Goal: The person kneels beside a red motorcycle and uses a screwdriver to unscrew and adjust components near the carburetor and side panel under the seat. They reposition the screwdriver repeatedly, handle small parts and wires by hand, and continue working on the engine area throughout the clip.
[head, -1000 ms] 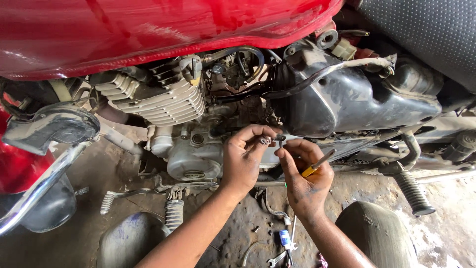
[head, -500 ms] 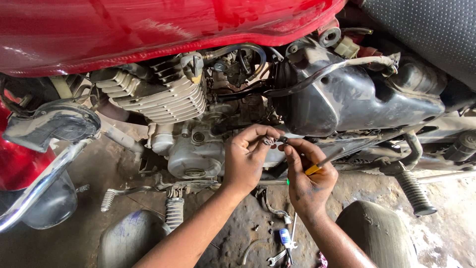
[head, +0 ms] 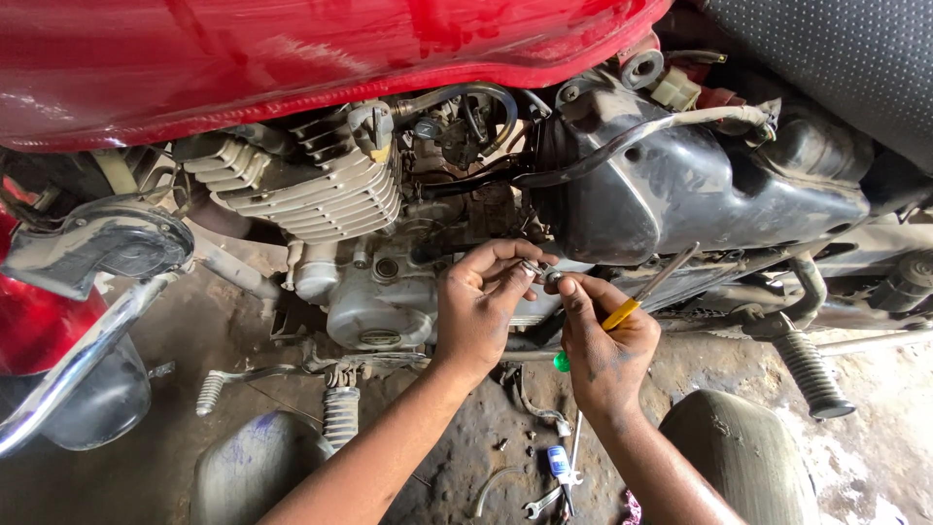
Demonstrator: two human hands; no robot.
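Under red tank [head: 292,58] — oily, tool-strewn floor [head: 466,457]

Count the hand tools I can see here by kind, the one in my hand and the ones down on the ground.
Screwdrivers: 2, one with a yellow and green handle tucked in the right hand, one with a blue handle on the ground
Spanners: 1, small spanner on the ground
Total: 3

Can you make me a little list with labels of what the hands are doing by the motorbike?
Place: beside a motorbike with a red tank
Left hand: fingertips pinch a small metal part
Right hand: touches the same part, also holds a screwdriver with a yellow handle
Behind the hands: grey finned engine
On the ground: spanners
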